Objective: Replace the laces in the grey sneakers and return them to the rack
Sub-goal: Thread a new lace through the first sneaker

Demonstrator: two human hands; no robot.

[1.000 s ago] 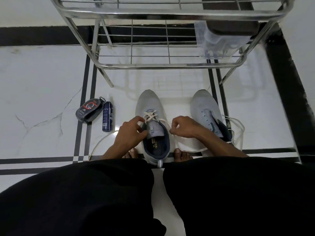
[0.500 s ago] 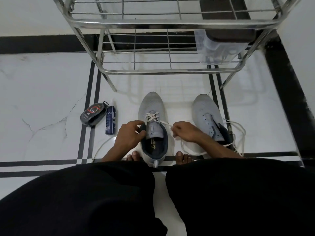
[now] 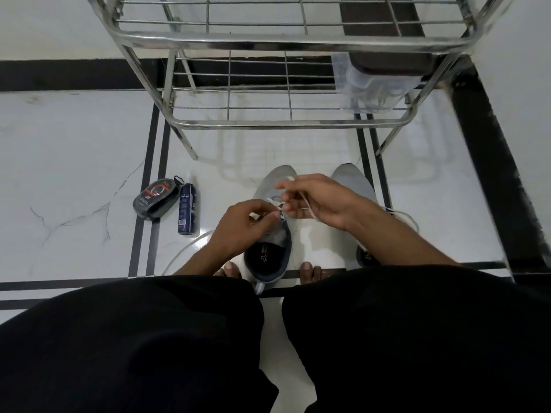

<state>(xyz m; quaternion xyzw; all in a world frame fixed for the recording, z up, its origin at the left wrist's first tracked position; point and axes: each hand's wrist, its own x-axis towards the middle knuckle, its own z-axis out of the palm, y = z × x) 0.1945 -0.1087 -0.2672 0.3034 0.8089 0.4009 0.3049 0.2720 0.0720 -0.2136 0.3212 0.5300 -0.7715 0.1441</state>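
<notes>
Two grey sneakers stand on the white floor between my knees and the rack. The left sneaker (image 3: 272,251) has a white lace (image 3: 275,202) threaded through its front eyelets. My left hand (image 3: 241,226) rests over the shoe's tongue and pinches one end of that lace. My right hand (image 3: 322,201) is raised above the shoe's toe and holds the other lace strand between its fingers. The right sneaker (image 3: 353,181) is mostly hidden behind my right forearm; loose white lace lies beside it.
A steel wire shoe rack (image 3: 286,123) stands just beyond the shoes, with a clear plastic box (image 3: 369,90) on its lower shelf at right. A shoe-polish sponge case (image 3: 156,198) and a blue spray can (image 3: 187,208) lie at left. My black-trousered knees fill the foreground.
My right hand has lifted from beside the left sneaker up and forward over its toe, drawing the lace strand with it. My left hand stays on the tongue.
</notes>
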